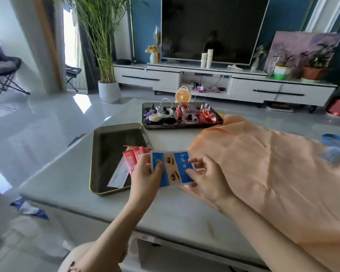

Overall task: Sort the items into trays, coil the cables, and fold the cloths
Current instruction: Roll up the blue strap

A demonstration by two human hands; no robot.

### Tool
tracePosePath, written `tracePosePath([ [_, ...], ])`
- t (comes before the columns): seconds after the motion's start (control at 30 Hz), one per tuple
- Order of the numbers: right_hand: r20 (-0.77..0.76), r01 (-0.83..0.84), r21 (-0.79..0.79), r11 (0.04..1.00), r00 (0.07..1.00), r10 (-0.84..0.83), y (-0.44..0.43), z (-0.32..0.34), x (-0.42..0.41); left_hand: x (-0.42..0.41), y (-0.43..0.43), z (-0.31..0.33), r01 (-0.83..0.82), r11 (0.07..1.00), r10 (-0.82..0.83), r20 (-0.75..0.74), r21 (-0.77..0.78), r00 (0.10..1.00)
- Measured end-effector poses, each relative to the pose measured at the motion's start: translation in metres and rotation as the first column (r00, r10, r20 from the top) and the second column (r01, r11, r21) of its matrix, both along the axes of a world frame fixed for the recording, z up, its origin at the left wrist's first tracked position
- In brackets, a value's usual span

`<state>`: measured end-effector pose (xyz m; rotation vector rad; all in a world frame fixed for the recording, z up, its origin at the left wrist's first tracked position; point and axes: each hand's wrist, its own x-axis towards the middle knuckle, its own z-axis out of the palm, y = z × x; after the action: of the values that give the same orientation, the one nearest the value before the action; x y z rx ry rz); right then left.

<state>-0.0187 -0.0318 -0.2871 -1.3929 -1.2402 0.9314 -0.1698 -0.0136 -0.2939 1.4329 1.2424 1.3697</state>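
**We hold the blue packet at the lip of the near tray.**

The blue packet (173, 169), printed with eyes, sits low over the table (77, 183), and we hold it at both ends. Our left hand (145, 177) curls round its left edge with the thumb on top. Our right hand (206, 179) pinches the right edge with its fingertips. The packet seems to run lengthwise from one hand to the other. The near tray (98, 138) lies just to its left, so the left hand is the nearer one, already over the tray's right rim beside the red packets (133, 158) and a pale ruler-like strip (119, 176). We judge that a short shift left would drop the packet in. The far tray (183, 126), heaped with cables and red items, lies well beyond, and the orange cloth (273, 173) spreads unfolded under and to the right of the right hand.
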Motion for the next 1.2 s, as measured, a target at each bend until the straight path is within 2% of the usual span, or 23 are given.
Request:
tracePosePath([
  [0.1, 0.06, 0.082, 0.098, 0.992, 0.994, -0.089, 0.036, 0.002, -0.033, -0.029, 0.014, -0.002, -0.123, 0.99, 0.125, 0.017, -0.076, 0.992],
  [0.2, 0.201, 0.035, 0.174, 0.984, 0.977, -0.07, 0.075, 0.005, -0.066, -0.054, 0.023, -0.009, -0.288, 0.951, 0.281, -0.071, -0.115, 0.957],
  [0.27, 0.301, -0.041, 0.174, 0.984, 0.954, -0.014, 0.099, 0.007, -0.085, -0.066, 0.03, -0.013, -0.368, 0.923, 0.336, -0.231, -0.112, 0.913],
  [0.37, 0.435, -0.153, 0.148, 0.977, 0.897, 0.075, 0.121, 0.007, -0.102, -0.073, 0.035, -0.018, -0.378, 0.914, 0.243, -0.545, -0.149, 0.803],
  [0.47, 0.493, -0.172, 0.119, 0.978, 0.865, 0.092, 0.128, 0.007, -0.106, -0.073, 0.031, -0.023, -0.361, 0.922, 0.171, -0.69, -0.139, 0.703],
  [0.57, 0.495, -0.101, 0.152, 0.983, 0.869, 0.012, 0.121, 0.005, -0.094, -0.073, 0.028, -0.023, -0.38, 0.916, 0.185, -0.706, -0.128, 0.684],
  [0.63, 0.505, -0.105, 0.138, 0.985, 0.863, 0.021, 0.107, 0.0, -0.078, -0.068, 0.025, -0.022, -0.371, 0.927, 0.23, -0.698, -0.055, 0.679],
  [0.73, 0.448, -0.081, 0.083, 0.993, 0.893, 0.036, 0.079, -0.009, -0.041, -0.047, 0.016, -0.018, -0.232, 0.96, 0.279, -0.614, 0.157, 0.738],
  [0.87, 0.38, -0.026, 0.008, 1.0, 0.925, 0.021, 0.044, -0.012, 0.021, -0.018, 0.005, -0.017, -0.059, 0.96, 0.203, -0.537, 0.273, 0.819],
  [0.93, 0.375, 0.051, 0.008, 0.999, 0.926, -0.051, 0.03, -0.01, 0.06, -0.003, 0.004, -0.016, -0.024, 0.956, 0.176, -0.508, 0.292, 0.843],
  [1.07, 0.306, 0.311, 0.01, 0.95, 0.904, -0.299, 0.004, -0.007, 0.156, 0.041, -0.002, -0.019, 0.061, 0.97, 0.063, -0.485, 0.237, 0.872],
  [1.2, 0.194, 0.612, -0.026, 0.791, 0.779, -0.596, -0.034, -0.018, 0.244, 0.093, -0.013, -0.027, 0.207, 0.945, -0.068, -0.467, 0.253, 0.882],
])
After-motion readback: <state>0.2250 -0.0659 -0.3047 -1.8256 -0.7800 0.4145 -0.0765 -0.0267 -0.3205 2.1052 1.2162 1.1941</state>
